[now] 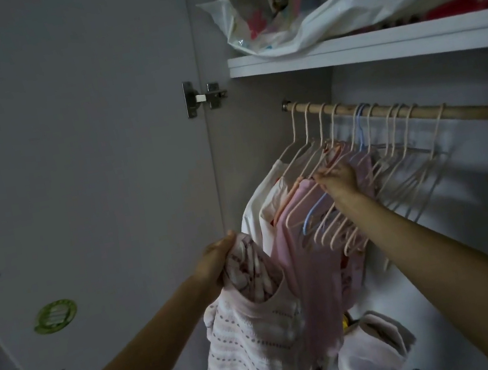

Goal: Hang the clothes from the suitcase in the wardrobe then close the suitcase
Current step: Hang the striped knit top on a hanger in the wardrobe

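Dim, flat indoor light, soft focus, wide-angle edge bending

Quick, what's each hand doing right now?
Left hand: grips the pink knit garment.
Right hand: pinches a hanger on the rail.

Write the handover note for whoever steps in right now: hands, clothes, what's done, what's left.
Left hand: grips a bunched pale pink knit garment, held up in front of the open wardrobe, not yet on a hanger.
Right hand: reaches in among the hangers and pinches one of the pale hangers on the wooden rail.
Done: several garments already hang at the rail's left end, a pink top among them; a row of empty hangers sits to their right.
Left: take a free hanger, hang the knit garment, then any remaining clothes, then close the suitcase, which is out of view.
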